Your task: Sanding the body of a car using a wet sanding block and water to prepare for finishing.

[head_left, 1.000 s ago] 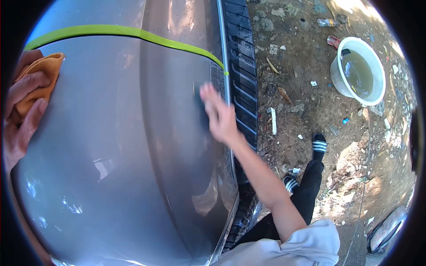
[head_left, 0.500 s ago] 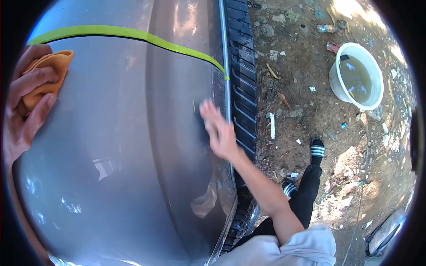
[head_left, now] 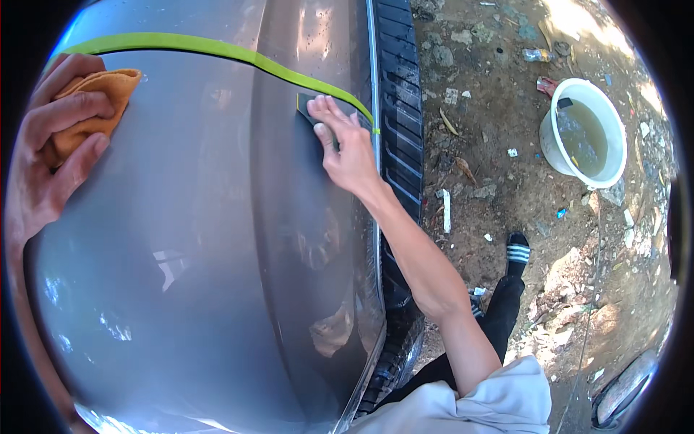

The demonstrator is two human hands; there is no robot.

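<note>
A glossy grey-brown vehicle panel (head_left: 173, 231) fills the left half, crossed by a lime-green tape strip (head_left: 188, 45). At the upper left my left hand (head_left: 58, 173) has its fingers wrapped round a folded orange cloth (head_left: 119, 90) against the panel. Below the tape's right part, my right hand (head_left: 340, 148) presses a dark, thin pad (head_left: 303, 108) with a yellow edge onto the panel, near a ribbed black trim (head_left: 400, 145).
A white bucket (head_left: 551, 145) of cloudy water stands on littered dirt ground (head_left: 491, 202) at right, near a plastic bottle (head_left: 536, 55). My foot in a striped slide (head_left: 517, 253) is below it. A thin cable runs at lower right.
My right hand has moved upward toward the tape with the pad and is less blurred. My left hand appears higher and farther right, still holding the cloth.
</note>
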